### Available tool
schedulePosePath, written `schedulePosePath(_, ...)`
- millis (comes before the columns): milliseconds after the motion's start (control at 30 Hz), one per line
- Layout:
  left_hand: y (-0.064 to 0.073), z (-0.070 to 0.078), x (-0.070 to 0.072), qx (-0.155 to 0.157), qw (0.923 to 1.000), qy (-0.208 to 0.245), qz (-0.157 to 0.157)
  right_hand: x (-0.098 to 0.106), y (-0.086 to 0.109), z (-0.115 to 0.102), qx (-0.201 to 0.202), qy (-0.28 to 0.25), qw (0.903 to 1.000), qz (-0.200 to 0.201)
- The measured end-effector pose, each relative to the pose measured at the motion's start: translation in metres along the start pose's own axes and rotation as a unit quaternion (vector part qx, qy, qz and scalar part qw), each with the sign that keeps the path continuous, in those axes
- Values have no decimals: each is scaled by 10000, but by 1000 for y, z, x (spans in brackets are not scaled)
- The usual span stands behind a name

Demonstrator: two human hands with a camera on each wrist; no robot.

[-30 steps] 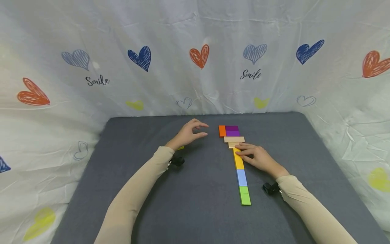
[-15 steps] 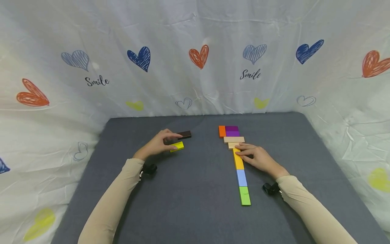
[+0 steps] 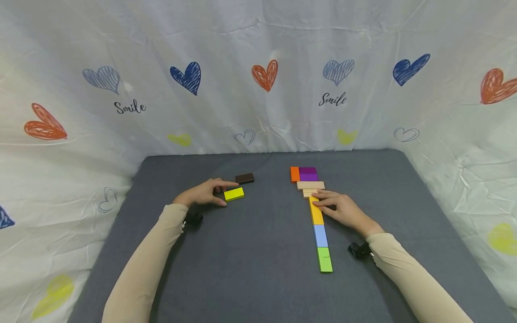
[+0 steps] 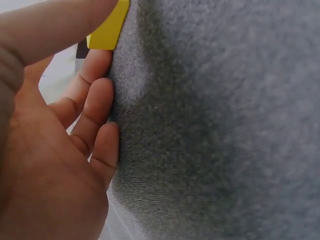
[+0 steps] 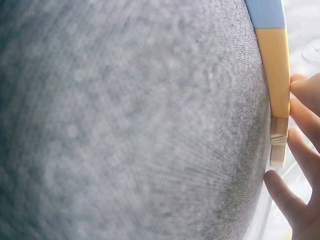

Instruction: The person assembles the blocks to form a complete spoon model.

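A yellow block [image 3: 234, 194] lies flat on the left half of the grey table. My left hand [image 3: 203, 193] is at its left end, thumb on the near side and forefinger stretched along the far side, the fingers spread. In the left wrist view the thumb overlaps the yellow block [image 4: 107, 32]. Just behind lies a dark brown block [image 3: 244, 178]. My right hand [image 3: 343, 208] rests its fingertips on an orange-yellow block [image 3: 316, 213] and at the wooden pieces [image 3: 310, 193] beyond it. Blue [image 3: 321, 236] and green [image 3: 325, 260] blocks continue that row toward me.
Past a plain wooden block [image 3: 310, 185], an orange block [image 3: 295, 174] and purple blocks [image 3: 308, 174] lie at the far end of the row. A white curtain [image 3: 226, 107] with printed hearts surrounds the table's back and sides.
My left hand has moved left and toward me, from beside the row to the yellow block, uncovering the dark brown block. My right hand has stayed in place.
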State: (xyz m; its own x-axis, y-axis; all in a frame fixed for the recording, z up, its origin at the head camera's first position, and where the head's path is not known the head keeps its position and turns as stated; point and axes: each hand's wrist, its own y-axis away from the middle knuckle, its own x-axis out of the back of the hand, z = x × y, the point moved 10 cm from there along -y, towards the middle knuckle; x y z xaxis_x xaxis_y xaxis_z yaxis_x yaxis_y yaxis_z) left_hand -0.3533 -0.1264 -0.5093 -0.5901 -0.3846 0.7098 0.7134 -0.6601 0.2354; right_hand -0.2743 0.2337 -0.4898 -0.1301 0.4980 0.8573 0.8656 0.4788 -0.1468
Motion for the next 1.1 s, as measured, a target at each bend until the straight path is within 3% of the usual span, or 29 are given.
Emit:
schedulePosePath(300, -7, 4, -3, 228, 9982, -402, -377, 0, 0, 1, -37, -35, 10000, 18)
schedulePosePath(1100, -22, 8, -6, 338, 9953, -711, -565, 0, -1, 3, -172, -70, 9998, -43)
